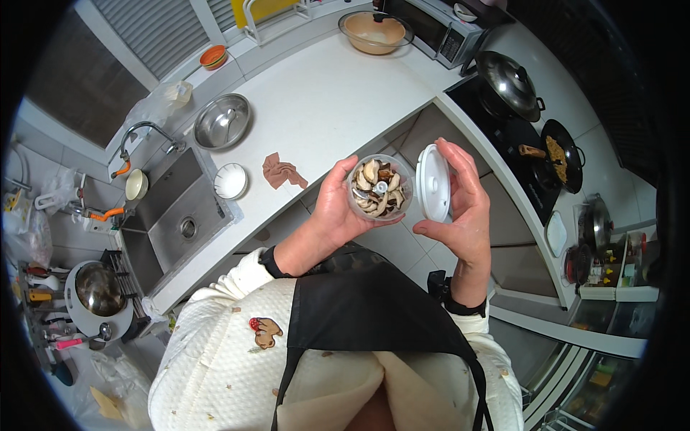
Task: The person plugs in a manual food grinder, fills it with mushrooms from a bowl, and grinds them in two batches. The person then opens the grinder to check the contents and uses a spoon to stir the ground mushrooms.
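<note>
My left hand [339, 207] grips a clear round chopper bowl [408, 209] from its left side and from below. Sliced mushrooms [372, 170] fill the bowl around a central post. In my right hand [464, 199] is a white round lid [433, 183], tilted on edge just right of the bowl; my thumb and fingers hold its rim. Both hands are in front of the counter edge, above the tiled floor. A crumpled brown cloth [281, 171] lies on the counter left of the bowl, and a white bowl [230, 181] stands farther left, near the sink.
At the left are a steel sink [183, 215] with a faucet [145, 125] and a steel basin [222, 122]. A glass-lidded pan [374, 35] stands at the back. On the right, a lidded wok [504, 81] and a pan with food [560, 156] sit on the cooktop [517, 178].
</note>
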A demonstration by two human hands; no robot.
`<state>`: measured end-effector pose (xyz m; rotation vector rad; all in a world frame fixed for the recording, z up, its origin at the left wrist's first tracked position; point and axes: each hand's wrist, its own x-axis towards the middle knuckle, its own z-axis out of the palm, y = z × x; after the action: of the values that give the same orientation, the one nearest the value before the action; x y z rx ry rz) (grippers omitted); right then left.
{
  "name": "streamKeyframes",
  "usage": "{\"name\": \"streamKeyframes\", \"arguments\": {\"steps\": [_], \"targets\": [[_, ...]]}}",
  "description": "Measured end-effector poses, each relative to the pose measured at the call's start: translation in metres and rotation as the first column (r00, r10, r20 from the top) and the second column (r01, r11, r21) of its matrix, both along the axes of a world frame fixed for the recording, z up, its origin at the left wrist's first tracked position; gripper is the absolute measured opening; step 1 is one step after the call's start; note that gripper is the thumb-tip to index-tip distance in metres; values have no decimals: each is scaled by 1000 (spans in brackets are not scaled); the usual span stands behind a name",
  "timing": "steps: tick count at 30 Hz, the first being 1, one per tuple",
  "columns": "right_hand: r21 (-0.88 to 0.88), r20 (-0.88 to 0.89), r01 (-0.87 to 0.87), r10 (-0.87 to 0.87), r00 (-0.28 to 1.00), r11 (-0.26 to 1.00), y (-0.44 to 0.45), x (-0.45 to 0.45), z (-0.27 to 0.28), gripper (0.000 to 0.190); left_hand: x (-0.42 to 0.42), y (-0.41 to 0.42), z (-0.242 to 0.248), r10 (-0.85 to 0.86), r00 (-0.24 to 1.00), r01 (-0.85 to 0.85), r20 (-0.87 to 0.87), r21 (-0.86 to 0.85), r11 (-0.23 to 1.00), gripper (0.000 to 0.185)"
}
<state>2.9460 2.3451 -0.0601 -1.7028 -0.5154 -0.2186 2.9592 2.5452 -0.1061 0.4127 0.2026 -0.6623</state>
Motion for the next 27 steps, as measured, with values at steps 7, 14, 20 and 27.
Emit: {"name": "streamKeyframes", "arguments": {"steps": [7,14,20,27], "targets": [[-214,172,179,-143,975,960,-8,-7,-3,107,3,3,-7,-74,991,87,113,-109,990,54],[-413,284,53,73,956,909,22,-8,6,99,1,-7,-12,-6,995,15,96,-88,996,37],[-451,237,-14,135,962,892,22,-6,1,99,0,-11,-15,-13,984,8,180,27,1000,39],[-485,203,-62,181,962,872,16,-3,1,98,-1,-15,-13,-25,986,15,163,60,998,38]]}}
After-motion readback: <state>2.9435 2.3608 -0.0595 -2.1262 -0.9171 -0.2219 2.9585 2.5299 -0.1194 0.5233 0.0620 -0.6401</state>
